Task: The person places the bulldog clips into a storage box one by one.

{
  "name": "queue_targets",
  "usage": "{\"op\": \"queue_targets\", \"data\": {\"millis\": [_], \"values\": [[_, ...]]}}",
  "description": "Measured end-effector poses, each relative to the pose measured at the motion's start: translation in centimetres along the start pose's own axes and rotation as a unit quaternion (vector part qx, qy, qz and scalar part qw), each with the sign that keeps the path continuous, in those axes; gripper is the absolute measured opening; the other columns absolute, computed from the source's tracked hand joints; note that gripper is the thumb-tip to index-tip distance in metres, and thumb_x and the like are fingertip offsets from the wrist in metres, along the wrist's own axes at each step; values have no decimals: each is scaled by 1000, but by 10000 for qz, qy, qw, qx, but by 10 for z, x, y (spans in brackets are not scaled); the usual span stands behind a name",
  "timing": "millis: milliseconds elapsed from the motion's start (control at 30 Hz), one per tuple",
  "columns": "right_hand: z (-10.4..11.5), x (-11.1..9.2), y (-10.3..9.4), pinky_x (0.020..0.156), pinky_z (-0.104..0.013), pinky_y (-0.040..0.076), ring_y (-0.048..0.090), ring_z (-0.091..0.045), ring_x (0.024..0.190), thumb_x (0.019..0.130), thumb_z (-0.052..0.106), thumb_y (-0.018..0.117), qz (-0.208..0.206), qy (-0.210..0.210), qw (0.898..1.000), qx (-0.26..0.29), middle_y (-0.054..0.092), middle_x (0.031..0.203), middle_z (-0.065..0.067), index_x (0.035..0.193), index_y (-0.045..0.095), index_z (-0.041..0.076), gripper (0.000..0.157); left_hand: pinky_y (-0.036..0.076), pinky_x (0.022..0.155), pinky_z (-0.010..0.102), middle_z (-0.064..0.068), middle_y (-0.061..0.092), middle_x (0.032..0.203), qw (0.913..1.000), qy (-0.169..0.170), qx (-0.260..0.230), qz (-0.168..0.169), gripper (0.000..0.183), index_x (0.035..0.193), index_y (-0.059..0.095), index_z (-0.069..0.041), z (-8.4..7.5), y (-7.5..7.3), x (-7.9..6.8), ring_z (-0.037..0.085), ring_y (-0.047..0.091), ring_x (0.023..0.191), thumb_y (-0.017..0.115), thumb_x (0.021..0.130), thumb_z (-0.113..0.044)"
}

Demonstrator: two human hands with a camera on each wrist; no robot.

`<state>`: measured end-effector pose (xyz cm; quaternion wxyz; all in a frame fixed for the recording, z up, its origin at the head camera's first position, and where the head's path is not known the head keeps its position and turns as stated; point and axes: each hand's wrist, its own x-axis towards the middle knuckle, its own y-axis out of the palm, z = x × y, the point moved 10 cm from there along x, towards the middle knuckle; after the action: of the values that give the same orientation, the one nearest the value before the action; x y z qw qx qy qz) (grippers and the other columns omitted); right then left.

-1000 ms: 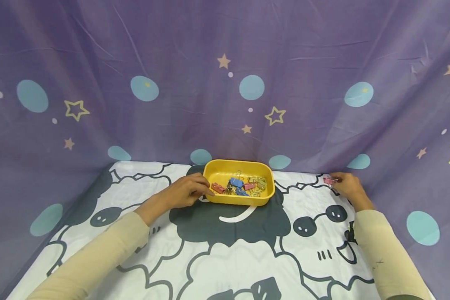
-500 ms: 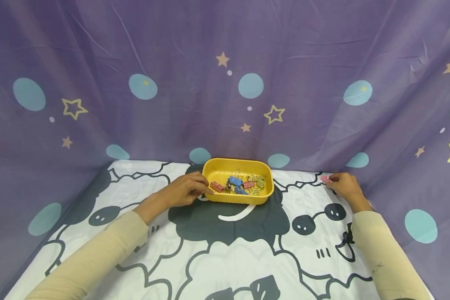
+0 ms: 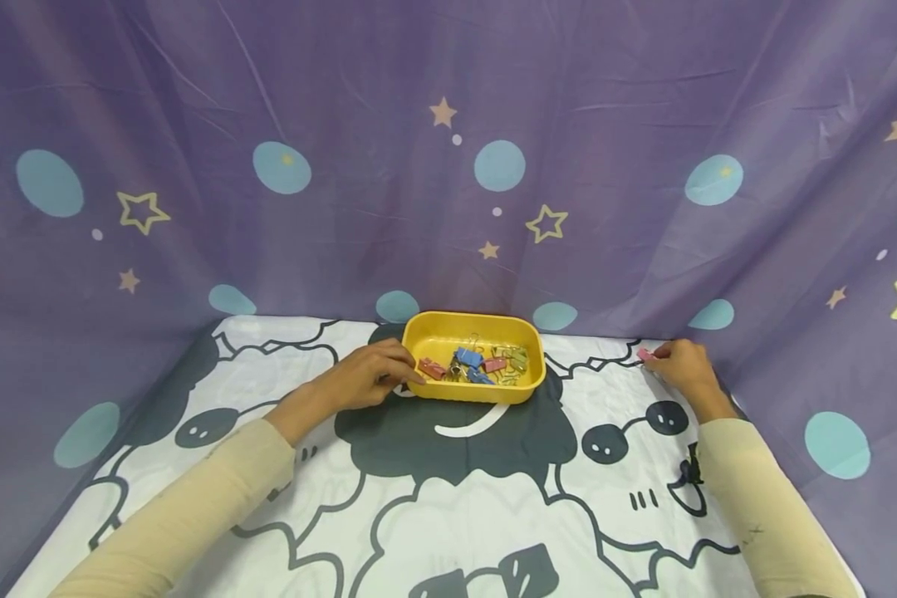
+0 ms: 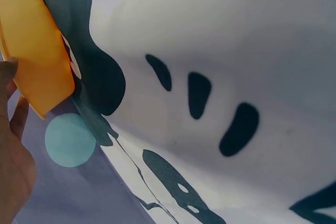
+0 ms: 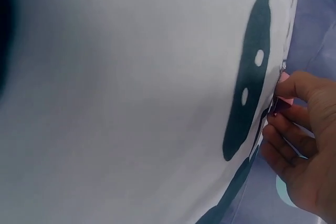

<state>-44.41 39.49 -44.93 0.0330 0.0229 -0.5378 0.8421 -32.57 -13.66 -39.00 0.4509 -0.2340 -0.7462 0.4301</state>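
My right hand (image 3: 688, 371) is at the far right of the cloth-covered table, pinching a small pink binder clip (image 3: 646, 355) between thumb and fingers. In the right wrist view the clip (image 5: 283, 102) is partly hidden by the thumb, close to the cloth's far edge. My left hand (image 3: 362, 378) grips the left end of a yellow tray (image 3: 486, 393), thumb and fingers at its rim. Inside the tray lie a red binder clip (image 3: 431, 369), a blue one (image 3: 468, 357), another pink one (image 3: 493, 365) and greenish clips (image 3: 518, 360).
A white cloth (image 3: 448, 507) with dark cartoon drawings covers the table. Behind it and at both sides hangs a purple curtain (image 3: 389, 216) with stars and blue ovals. The tray stands close to the back curtain.
The pink binder clip has turned in my right fingers and shifted slightly left; its metal handles no longer show in the head view. My left hand stays on the tray.
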Motion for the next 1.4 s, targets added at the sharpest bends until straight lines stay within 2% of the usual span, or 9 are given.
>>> {"op": "queue_targets", "data": {"millis": [133, 367, 600, 767, 833, 1067, 1167, 1267, 1400], "values": [[-3, 0, -2, 73, -41, 56, 74, -35, 90, 104, 34, 78, -56, -21, 10000, -57, 83, 113, -27, 124, 79, -9, 48, 61, 92, 40, 3, 81, 111, 10000, -3, -17, 2, 42, 114, 91, -18, -1, 1, 1, 21, 69, 105, 76, 92, 14], [7, -4, -8, 77, -44, 60, 79, -34, 91, 107, 51, 75, -320, -271, 9990, 143, 83, 119, -27, 126, 82, -5, 59, 61, 93, 40, 3, 81, 111, 10000, -28, 11, 7, 41, 113, 91, -18, -1, -1, 1, 21, 70, 106, 77, 92, 14], [34, -7, -15, 69, -33, 54, 77, -28, 85, 102, 32, 80, -554, -613, 9958, 383, 84, 114, -27, 125, 82, -5, 43, 61, 92, 40, 4, 81, 113, 10000, -11, -11, -24, 41, 113, 91, -18, 0, -1, 0, 22, 70, 107, 76, 93, 14], [56, -12, -18, 79, -40, 57, 80, -45, 101, 100, 25, 79, -712, -954, 9920, 420, 85, 112, -24, 123, 83, -4, 38, 61, 91, 39, 3, 81, 113, 10000, -88, 10, 42, 41, 114, 91, -20, 1, 0, 0, 20, 70, 107, 76, 94, 13], [66, -14, -20, 82, -41, 57, 81, -47, 106, 98, 23, 79, -799, -1120, 9895, 445, 85, 110, -23, 122, 85, -3, 35, 61, 91, 38, 2, 81, 112, 9999, -127, 24, 66, 41, 114, 91, -20, 2, 0, 0, 20, 69, 107, 77, 94, 12], [96, -19, -24, 72, -27, 54, 80, -31, 90, 93, 19, 83, -907, -1459, 9833, 606, 86, 104, -22, 115, 86, -3, 31, 62, 91, 38, 1, 81, 112, 9999, -68, 62, 71, 41, 115, 91, -20, 1, 2, 1, 19, 69, 106, 78, 93, 13], [109, -22, -24, 74, -31, 56, 81, -36, 93, 94, 18, 83, -850, -1579, 9816, 657, 86, 107, -23, 116, 86, -4, 32, 62, 90, 38, 2, 81, 112, 9999, -19, 92, 40, 42, 115, 91, -20, 0, 1, 0, 19, 69, 106, 78, 93, 13], [121, -24, -24, 79, -38, 59, 82, -45, 104, 96, 19, 82, -776, -1614, 9814, 699, 85, 115, -25, 120, 85, -3, 33, 63, 90, 39, 2, 82, 112, 9999, 54, 136, -2, 43, 115, 91, -19, -1, 0, 0, 20, 70, 106, 79, 91, 14], [135, -26, -25, 87, -46, 60, 81, -47, 111, 96, 19, 82, -768, -1666, 9799, 786, 84, 120, -24, 122, 85, -2, 33, 63, 91, 39, 2, 82, 112, 9999, 65, 132, 10, 43, 115, 91, -19, 0, 0, 0, 21, 70, 106, 80, 91, 14]]}}
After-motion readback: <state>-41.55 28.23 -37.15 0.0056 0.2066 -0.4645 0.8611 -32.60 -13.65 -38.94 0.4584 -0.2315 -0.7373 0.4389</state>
